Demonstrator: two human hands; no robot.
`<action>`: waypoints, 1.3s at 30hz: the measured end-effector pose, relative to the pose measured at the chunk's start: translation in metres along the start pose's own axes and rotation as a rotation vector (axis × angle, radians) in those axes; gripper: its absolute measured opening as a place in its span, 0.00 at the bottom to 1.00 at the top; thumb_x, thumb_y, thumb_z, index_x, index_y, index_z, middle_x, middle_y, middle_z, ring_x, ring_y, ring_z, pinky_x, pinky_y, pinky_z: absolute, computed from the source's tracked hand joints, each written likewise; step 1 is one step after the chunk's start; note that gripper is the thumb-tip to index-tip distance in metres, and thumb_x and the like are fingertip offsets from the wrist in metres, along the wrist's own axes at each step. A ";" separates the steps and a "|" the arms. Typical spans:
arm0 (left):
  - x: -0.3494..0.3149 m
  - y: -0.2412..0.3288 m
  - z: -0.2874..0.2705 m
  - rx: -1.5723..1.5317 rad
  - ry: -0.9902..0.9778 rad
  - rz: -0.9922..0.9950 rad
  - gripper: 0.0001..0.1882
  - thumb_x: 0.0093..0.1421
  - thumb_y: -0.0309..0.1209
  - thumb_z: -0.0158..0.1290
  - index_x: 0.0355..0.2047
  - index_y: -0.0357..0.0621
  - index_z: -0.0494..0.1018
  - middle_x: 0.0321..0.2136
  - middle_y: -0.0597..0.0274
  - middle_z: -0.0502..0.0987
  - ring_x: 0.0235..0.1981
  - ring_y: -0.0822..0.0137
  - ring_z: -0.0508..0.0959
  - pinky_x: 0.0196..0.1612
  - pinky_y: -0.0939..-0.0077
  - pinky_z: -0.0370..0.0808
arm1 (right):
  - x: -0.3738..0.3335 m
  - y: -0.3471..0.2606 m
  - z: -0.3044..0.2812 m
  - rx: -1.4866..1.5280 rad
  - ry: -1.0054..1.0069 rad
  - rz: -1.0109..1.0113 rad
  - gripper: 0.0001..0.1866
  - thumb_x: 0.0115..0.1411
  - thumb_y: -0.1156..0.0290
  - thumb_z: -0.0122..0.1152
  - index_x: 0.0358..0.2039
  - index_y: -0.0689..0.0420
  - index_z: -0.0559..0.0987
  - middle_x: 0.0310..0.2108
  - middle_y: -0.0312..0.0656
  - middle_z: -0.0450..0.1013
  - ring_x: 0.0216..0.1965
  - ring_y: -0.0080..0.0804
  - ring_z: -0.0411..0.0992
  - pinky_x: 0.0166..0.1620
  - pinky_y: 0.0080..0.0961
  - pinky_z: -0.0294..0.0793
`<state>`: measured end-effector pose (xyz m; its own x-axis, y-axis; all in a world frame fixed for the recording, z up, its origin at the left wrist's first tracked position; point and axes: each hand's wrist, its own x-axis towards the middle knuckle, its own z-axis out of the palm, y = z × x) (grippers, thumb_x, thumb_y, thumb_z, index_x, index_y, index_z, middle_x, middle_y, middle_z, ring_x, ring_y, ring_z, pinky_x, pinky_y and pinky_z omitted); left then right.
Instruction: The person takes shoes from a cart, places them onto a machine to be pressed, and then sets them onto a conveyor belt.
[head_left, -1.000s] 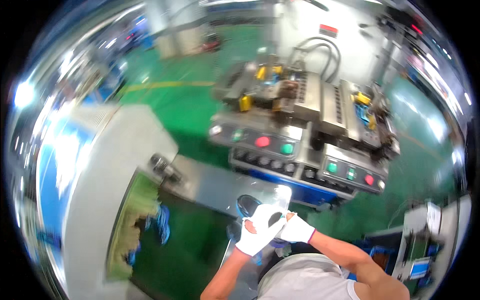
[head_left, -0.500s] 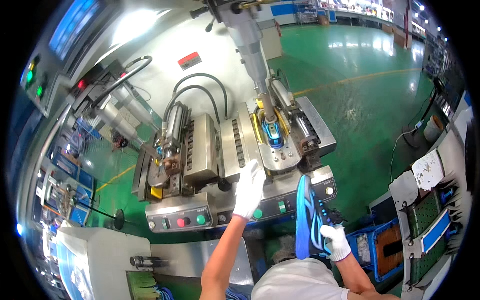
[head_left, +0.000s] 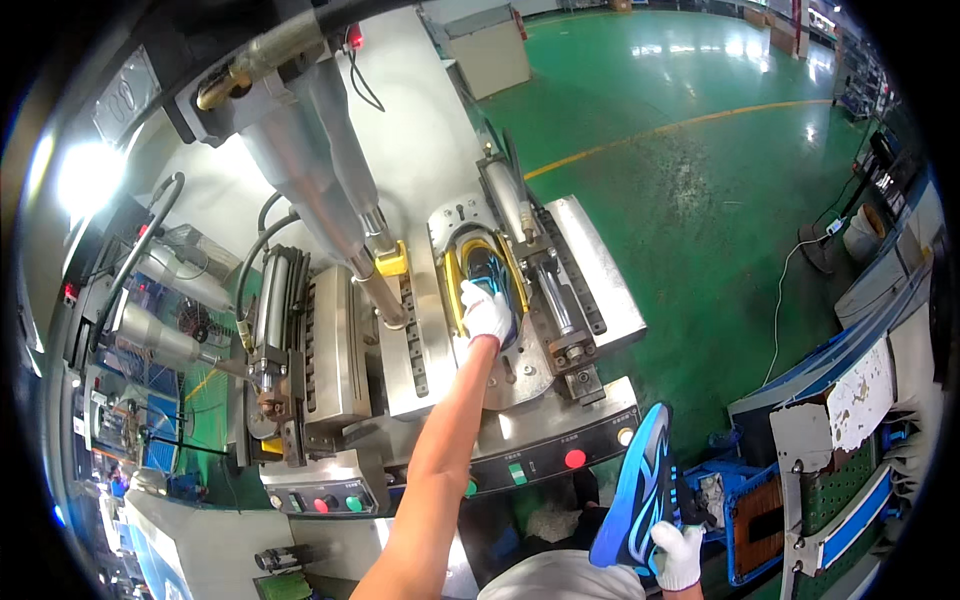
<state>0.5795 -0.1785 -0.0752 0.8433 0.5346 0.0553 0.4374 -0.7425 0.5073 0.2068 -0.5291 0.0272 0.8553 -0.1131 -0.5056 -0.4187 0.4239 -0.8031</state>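
A dark shoe (head_left: 484,264) is seated between yellow pads (head_left: 452,288) and touched by the left hand (head_left: 485,315); fingers are bent, but a pinch cannot be confirmed. A blue shoe (head_left: 634,492) is gripped by the right hand (head_left: 680,556), thumb against it. Straight handling, without scuffing the pads, is judged advisable.

From here I see matt white cloth on the left glove (head_left: 485,314) and the right glove (head_left: 678,556). The shoe (head_left: 652,490) has a smooth, faintly shiny sole (head_left: 617,515). The machine (head_left: 395,360) is bare, satiny metal; the floor (head_left: 690,240), smooth and glossy.
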 end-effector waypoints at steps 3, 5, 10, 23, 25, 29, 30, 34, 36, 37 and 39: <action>0.010 -0.011 -0.049 -0.370 -0.022 -0.060 0.33 0.60 0.41 0.57 0.60 0.32 0.69 0.52 0.38 0.78 0.54 0.46 0.79 0.58 0.58 0.74 | 0.026 0.013 0.016 0.021 0.066 -0.053 0.19 0.53 0.77 0.66 0.47 0.62 0.80 0.37 0.36 0.78 0.36 0.28 0.78 0.41 0.28 0.80; 0.001 -0.034 -0.103 -0.488 -0.133 -0.046 0.22 0.63 0.41 0.56 0.49 0.33 0.76 0.42 0.44 0.82 0.44 0.58 0.82 0.50 0.64 0.76 | 0.038 -0.009 0.037 -0.116 -0.103 -0.025 0.21 0.54 0.78 0.66 0.50 0.60 0.79 0.39 0.37 0.78 0.37 0.28 0.78 0.42 0.28 0.79; -0.133 -0.058 -0.189 -0.527 0.009 0.065 0.24 0.66 0.38 0.55 0.58 0.36 0.72 0.39 0.55 0.81 0.38 0.68 0.78 0.46 0.70 0.75 | 0.096 -0.055 0.138 -0.115 -0.252 -0.230 0.13 0.59 0.74 0.70 0.45 0.61 0.83 0.39 0.36 0.81 0.34 0.23 0.77 0.39 0.27 0.79; -0.534 -0.281 -0.245 -0.076 -0.058 -0.656 0.36 0.62 0.39 0.64 0.67 0.39 0.64 0.53 0.43 0.79 0.53 0.49 0.80 0.57 0.61 0.75 | 0.382 0.036 0.411 -1.371 -0.305 -0.734 0.24 0.50 0.57 0.60 0.38 0.67 0.82 0.41 0.62 0.80 0.45 0.55 0.80 0.50 0.46 0.78; -0.576 -0.307 -0.212 -0.465 0.144 -0.885 0.37 0.63 0.28 0.55 0.70 0.32 0.55 0.57 0.42 0.74 0.57 0.53 0.75 0.63 0.61 0.69 | 0.390 0.050 0.413 -1.482 -0.281 -0.975 0.18 0.49 0.58 0.59 0.27 0.63 0.84 0.33 0.59 0.80 0.37 0.56 0.81 0.43 0.45 0.80; -0.583 -0.345 -0.126 -0.235 0.217 -1.251 0.45 0.63 0.40 0.59 0.72 0.32 0.49 0.64 0.32 0.66 0.65 0.40 0.68 0.67 0.57 0.64 | 0.387 0.014 0.386 -1.211 -0.565 -0.704 0.18 0.53 0.57 0.72 0.28 0.63 0.83 0.27 0.42 0.80 0.30 0.30 0.77 0.37 0.34 0.76; -0.579 -0.370 -0.091 -0.043 0.333 -1.102 0.45 0.62 0.41 0.61 0.72 0.36 0.51 0.65 0.36 0.65 0.64 0.41 0.69 0.68 0.58 0.63 | 0.416 -0.004 0.363 -0.838 -0.673 -0.367 0.16 0.57 0.63 0.71 0.39 0.64 0.85 0.33 0.41 0.82 0.30 0.31 0.77 0.38 0.33 0.77; -0.597 -0.363 -0.115 -0.217 0.435 -1.191 0.42 0.60 0.40 0.63 0.69 0.43 0.56 0.62 0.41 0.67 0.63 0.41 0.69 0.63 0.37 0.64 | 0.237 0.043 0.356 -1.138 -0.539 -1.151 0.38 0.68 0.60 0.62 0.70 0.69 0.60 0.70 0.57 0.61 0.68 0.44 0.63 0.70 0.36 0.58; -0.588 -0.359 -0.123 -0.241 0.398 -1.143 0.40 0.58 0.37 0.64 0.67 0.42 0.58 0.59 0.40 0.68 0.60 0.40 0.70 0.60 0.39 0.67 | 0.105 0.079 0.317 -1.092 -0.684 -1.163 0.37 0.70 0.65 0.59 0.73 0.67 0.56 0.73 0.56 0.57 0.72 0.45 0.58 0.73 0.37 0.55; -0.601 -0.366 -0.106 -0.219 0.509 -1.045 0.41 0.58 0.38 0.64 0.67 0.40 0.57 0.60 0.39 0.68 0.61 0.40 0.69 0.61 0.42 0.67 | 0.073 0.107 0.298 -1.045 -0.844 -1.158 0.37 0.70 0.66 0.58 0.74 0.66 0.55 0.74 0.56 0.54 0.73 0.46 0.57 0.74 0.38 0.53; -0.609 -0.372 -0.097 -0.229 0.493 -0.992 0.43 0.61 0.40 0.62 0.69 0.38 0.54 0.60 0.38 0.67 0.63 0.38 0.67 0.64 0.45 0.65 | 0.061 0.180 0.267 -1.132 -1.033 -1.082 0.35 0.72 0.68 0.53 0.74 0.64 0.53 0.75 0.56 0.51 0.74 0.47 0.53 0.75 0.39 0.50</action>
<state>-0.1270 -0.1889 -0.2136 -0.0819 0.9850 -0.1517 0.7345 0.1625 0.6589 0.2651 -0.2196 -0.0636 0.4959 0.8089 0.3157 0.7513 -0.2174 -0.6231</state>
